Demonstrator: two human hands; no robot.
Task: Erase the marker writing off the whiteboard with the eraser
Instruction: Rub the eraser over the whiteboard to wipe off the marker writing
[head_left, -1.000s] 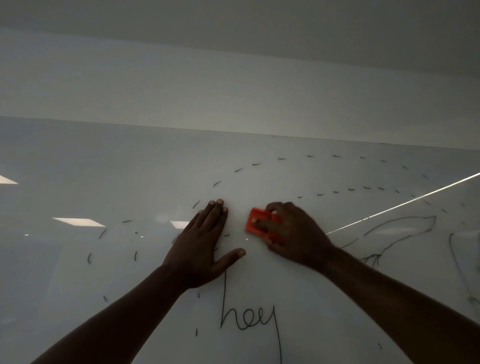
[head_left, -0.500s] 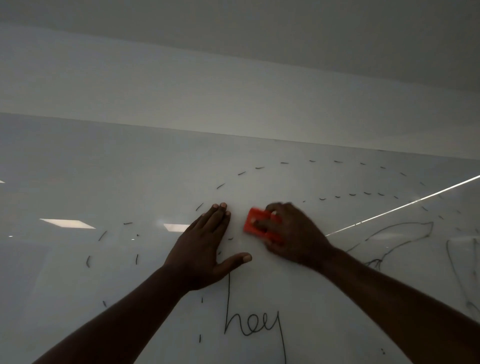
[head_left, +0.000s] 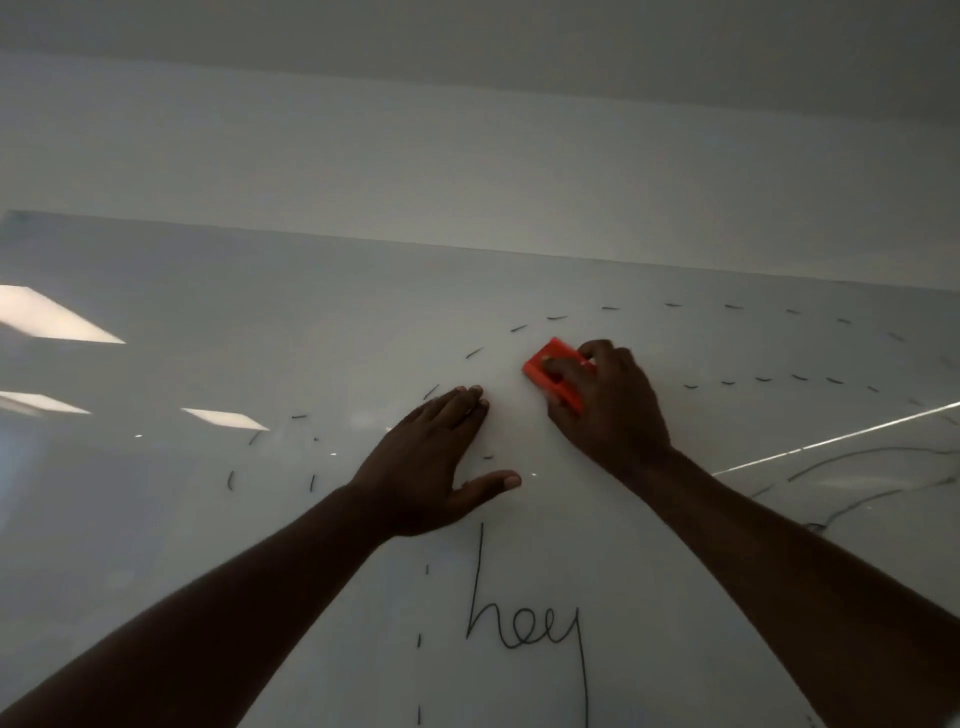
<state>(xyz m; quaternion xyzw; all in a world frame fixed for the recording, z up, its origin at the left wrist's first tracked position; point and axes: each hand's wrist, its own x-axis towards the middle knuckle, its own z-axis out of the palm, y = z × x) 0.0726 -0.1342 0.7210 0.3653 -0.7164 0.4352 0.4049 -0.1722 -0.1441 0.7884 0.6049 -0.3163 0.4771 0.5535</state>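
Whiteboard (head_left: 156, 519) fills most of what I see, pale and shiny, with a plain wall (head_left: 467, 171) above it. The room is dim. Bright ceiling lights (head_left: 52, 314) show as shiny patches on the left of the board, and a thin bright line (head_left: 831, 441) runs across the right.

Black marker writing is on the board. The word "hey" (head_left: 522, 623) sits low in the middle. Short dashes (head_left: 558, 317) curve over the top, and more dashes run down the left. A thin line drawing (head_left: 857, 462) is on the right, but its edge is cut off and I cannot tell what it is.

The right hand (head_left: 608, 405) has its grip closed on a red eraser (head_left: 551, 373), pressing it flat on the board just under the curved dashes. The fingers cover most of the eraser.

The left hand (head_left: 431, 462) lies flat and open on the board with nothing in it, thumb (head_left: 493, 480) out to the side. It is near the eraser but not touching it. Both arms run off the bottom of the view.
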